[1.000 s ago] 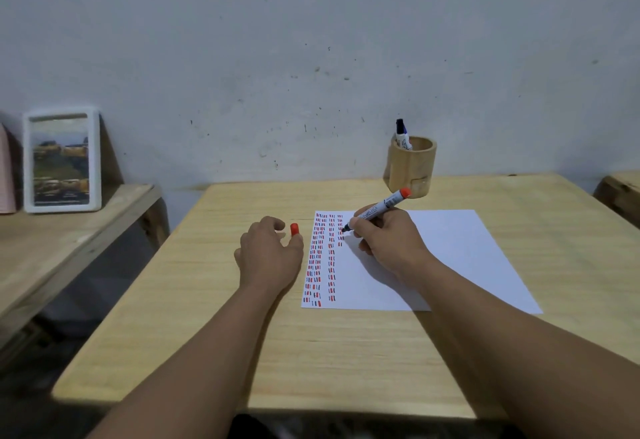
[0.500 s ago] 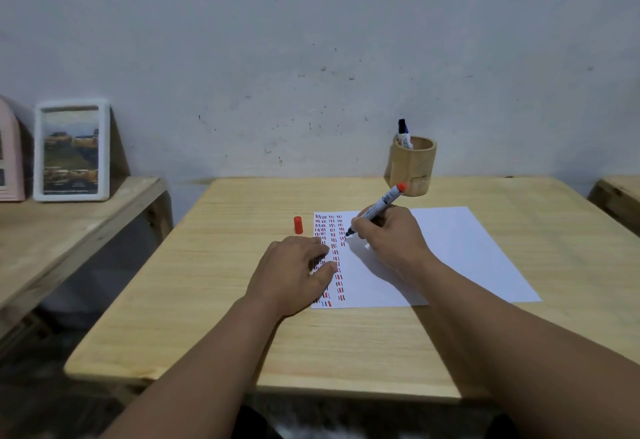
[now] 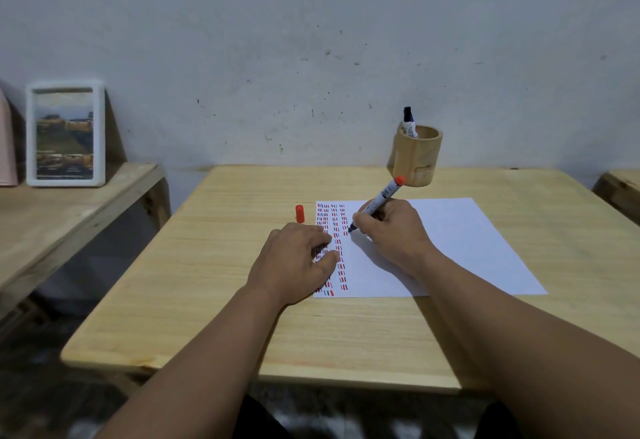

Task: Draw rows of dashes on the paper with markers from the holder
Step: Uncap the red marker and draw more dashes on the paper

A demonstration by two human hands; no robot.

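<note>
A white sheet of paper [image 3: 457, 241] lies on the wooden table [image 3: 214, 265], with columns of red and dark dashes along its left side. My right hand [image 3: 391, 231] grips a red-ended marker [image 3: 382, 196], tip down on the paper beside the dashes. My left hand [image 3: 294, 262] rests flat on the paper's left edge, fingers spread over the dashes, holding nothing. The marker's red cap [image 3: 300, 213] stands on the table just left of the paper's top corner. A bamboo holder [image 3: 417, 156] at the back holds one dark-capped marker [image 3: 409, 123].
A lower wooden bench [image 3: 62, 217] stands to the left with a white-framed picture [image 3: 65, 134] leaning on the wall. Another wooden piece [image 3: 620, 189] shows at the far right edge. The wall runs close behind the table.
My left hand let go of the red cap, left it standing on the table, and moved down onto the paper's left edge. The marker tip has moved slightly down the column.
</note>
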